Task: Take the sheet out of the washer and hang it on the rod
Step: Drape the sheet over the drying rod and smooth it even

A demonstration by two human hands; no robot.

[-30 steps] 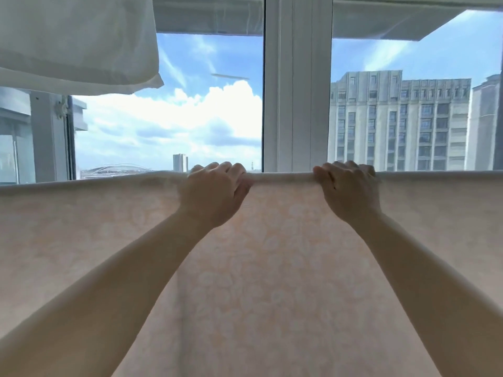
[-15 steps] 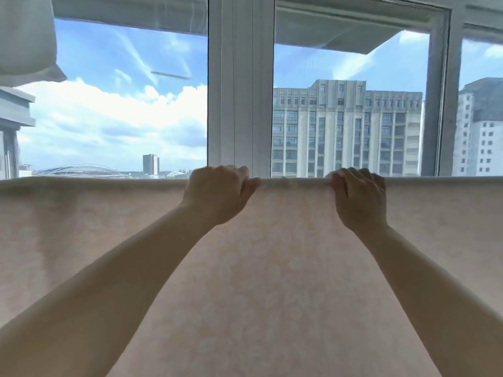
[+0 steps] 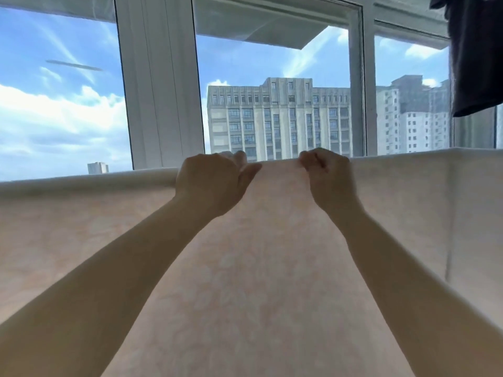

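Note:
A pale peach sheet [image 3: 258, 268] with a faint flower pattern hangs draped over a horizontal rod and fills the lower half of the view. The rod itself is hidden under the sheet's top fold. My left hand [image 3: 212, 183] grips that top fold near the middle, fingers curled over it and thumb pointing right. My right hand [image 3: 326, 175] grips the fold just to the right, fingers curled round the fabric. Only a short gap separates the two hands.
Behind the sheet stands a large window with white frames [image 3: 160, 85]; buildings and sky lie beyond. A dark garment [image 3: 473, 55] hangs at the upper right. The sheet's right edge [image 3: 449, 213] shows a vertical fold.
The view has swung to the right; the white cloth at the upper left has left the frame and a dark garment has come in. My hands have moved closer together along the sheet's top.

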